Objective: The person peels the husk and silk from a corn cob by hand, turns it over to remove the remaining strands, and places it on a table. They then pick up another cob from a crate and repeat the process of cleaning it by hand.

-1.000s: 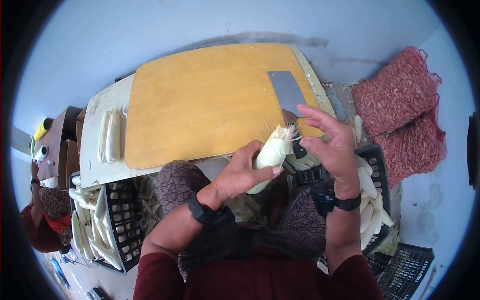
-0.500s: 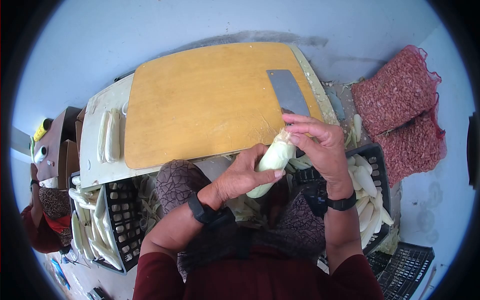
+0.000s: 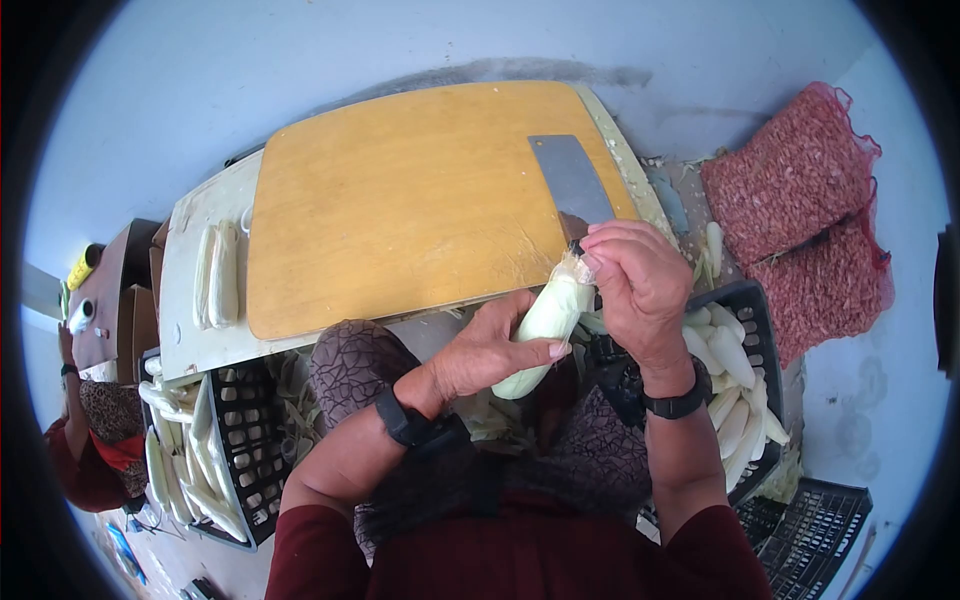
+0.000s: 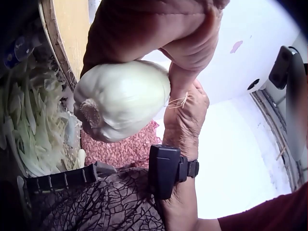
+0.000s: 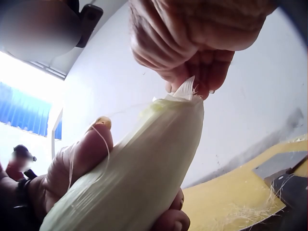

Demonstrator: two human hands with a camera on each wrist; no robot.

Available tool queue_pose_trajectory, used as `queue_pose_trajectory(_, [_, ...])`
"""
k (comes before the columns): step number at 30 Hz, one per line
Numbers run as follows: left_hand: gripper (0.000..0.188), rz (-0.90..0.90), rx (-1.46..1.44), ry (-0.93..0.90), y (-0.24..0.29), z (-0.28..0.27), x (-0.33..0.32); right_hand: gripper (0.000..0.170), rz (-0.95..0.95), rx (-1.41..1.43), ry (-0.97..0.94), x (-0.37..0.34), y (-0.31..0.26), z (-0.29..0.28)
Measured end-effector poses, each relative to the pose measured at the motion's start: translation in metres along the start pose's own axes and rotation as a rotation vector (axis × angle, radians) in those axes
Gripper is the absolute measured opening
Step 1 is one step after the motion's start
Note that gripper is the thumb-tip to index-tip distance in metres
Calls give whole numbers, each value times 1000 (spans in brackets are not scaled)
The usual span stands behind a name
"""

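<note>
A pale green-white ear in its husk (image 3: 548, 325) is gripped by my left hand (image 3: 487, 347), thumb on top, fingers around the far side. In the left wrist view its rounded stem end (image 4: 91, 113) faces the camera. My right hand (image 3: 645, 290) pinches the husk and silk at the upper tip; the right wrist view shows the curled fingers (image 5: 204, 67) on a pointed husk flap (image 5: 186, 89), with loose strands near the left thumb. Just beyond the tip, a cleaver (image 3: 572, 175) lies on the yellow board (image 3: 400, 190), its handle partly hidden by the right hand.
Two husked ears (image 3: 217, 275) lie on the table left of the board. Black crates of ears stand at left (image 3: 250, 440) and right (image 3: 765, 330). Red mesh sacks (image 3: 790, 180) lean at the right wall. Another person (image 3: 95, 440) is at far left.
My right hand has come in from open fingers beside the tip to a pinch on it, and its fingers have curled more. The left hand keeps its grip with little movement.
</note>
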State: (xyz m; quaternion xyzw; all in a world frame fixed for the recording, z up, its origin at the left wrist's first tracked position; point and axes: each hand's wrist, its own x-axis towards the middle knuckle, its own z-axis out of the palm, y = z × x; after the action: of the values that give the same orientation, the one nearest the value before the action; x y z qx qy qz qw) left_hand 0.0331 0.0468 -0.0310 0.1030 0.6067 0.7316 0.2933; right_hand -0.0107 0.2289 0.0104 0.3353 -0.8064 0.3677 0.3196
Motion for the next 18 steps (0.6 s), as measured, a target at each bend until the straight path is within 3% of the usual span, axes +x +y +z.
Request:
queue_pose_trajectory(2, [44, 11, 0, -1, 0, 0, -1, 8, 22, -17, 27, 1, 0, -2])
queue_pose_trajectory(4, [45, -24, 188, 1, -5, -2, -2, 6, 45, -33, 55, 1, 3, -7])
queue_pose_trajectory(6, [42, -24, 153, 7, -14, -2, -2, 2, 303, 57, 158, 1, 10, -17])
queue_pose_trajectory(9, [39, -5, 57, 41, -16, -1, 1, 7, 460, 272, 206, 1, 12, -31])
queue_pose_trajectory(13, [36, -6, -98, 120, -8, -1, 2, 9, 432, 503, 65, -1, 9, -42])
queue_pose_trajectory(15, [33, 34, -105, 128, -11, -3, 3, 10, 286, 716, -232, 0, 10, -44])
queue_pose_trajectory(16, [40, 17, -69, 106, -13, -7, 3, 10, 283, 718, -231, 1, 10, -43])
queue_pose_trajectory(18, [48, 0, -31, 84, -13, -8, 3, 6, 92, 726, -322, 6, 9, -40])
